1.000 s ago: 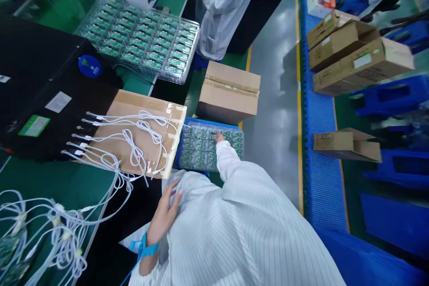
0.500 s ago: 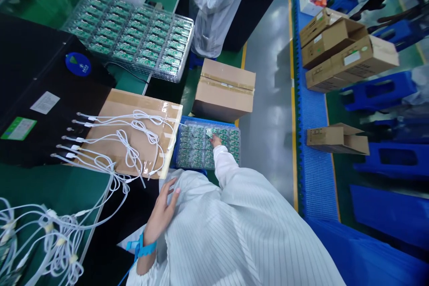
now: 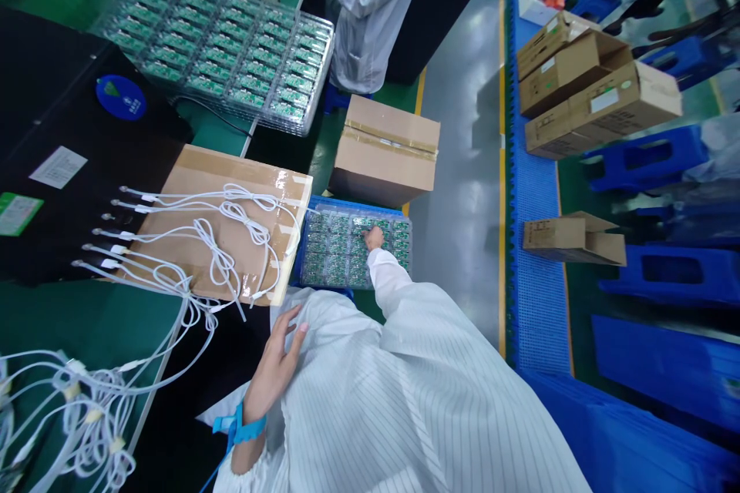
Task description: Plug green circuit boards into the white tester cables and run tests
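Observation:
My right hand (image 3: 375, 237) reaches down onto a clear tray of green circuit boards (image 3: 331, 246), its fingers closed at a board; what they grip is too small to tell. Under that tray shows a blue crate (image 3: 296, 266). My left hand (image 3: 277, 366), a blue strap (image 3: 240, 426) round its wrist, rests by my white gown with fingers apart and holds nothing. White cables (image 3: 218, 246) lie coiled on a cardboard sheet (image 3: 190, 169) to the left, their ends at a black box (image 3: 63, 146).
Stacked trays of boards (image 3: 220, 46) stand on the green bench (image 3: 225, 140). A closed carton (image 3: 387, 142) sits beyond the crate. Another person in a white gown (image 3: 370, 8) is at the top. Open cartons (image 3: 578, 81) line a blue surface (image 3: 535, 192) at right.
My right hand has shifted slightly over the tray, and the board seen tilted at its fingertips no longer shows. My left hand has barely moved. The view has shifted a little.

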The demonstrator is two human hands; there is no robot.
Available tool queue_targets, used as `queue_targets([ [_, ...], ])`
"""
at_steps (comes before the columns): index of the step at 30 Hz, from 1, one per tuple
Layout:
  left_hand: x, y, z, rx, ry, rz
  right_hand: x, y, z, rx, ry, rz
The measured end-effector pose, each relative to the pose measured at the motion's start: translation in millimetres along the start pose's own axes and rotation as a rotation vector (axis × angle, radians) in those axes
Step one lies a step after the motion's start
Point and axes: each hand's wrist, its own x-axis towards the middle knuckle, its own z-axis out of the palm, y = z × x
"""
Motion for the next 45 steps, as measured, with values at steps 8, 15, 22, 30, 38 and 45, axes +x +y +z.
queue_targets([
  [8,-3.7,-7.6,4.8,0.009,0.043,0.018,2.4,-11.1,1.2,-0.252,-0.153,-0.151],
  [15,-5.5,-12.6,9.7,0.018,0.028,-0.009,-17.8,44.8,-20.6,-0.377,-0.139,-0.302],
  [22,0.2,-2.3,10.1,0.009,0.02,-0.014,-71.9,133.0,-29.8,-0.49,-0.297,-0.491],
  [30,1.4,5.5,5.3,0.05,0.016,-0.026,-81.1,150.5,-22.1,-0.559,-0.366,-0.542],
  [38,0.0,5.9,7.2,0.045,0.004,-0.054,-97.3,155.4,-18.2,-0.59,-0.292,-0.485],
  [45,0.4,1.2,6.5,0.037,-0.006,-0.047,-139.4,165.0,6.7,-0.595,-0.245,-0.39],
])
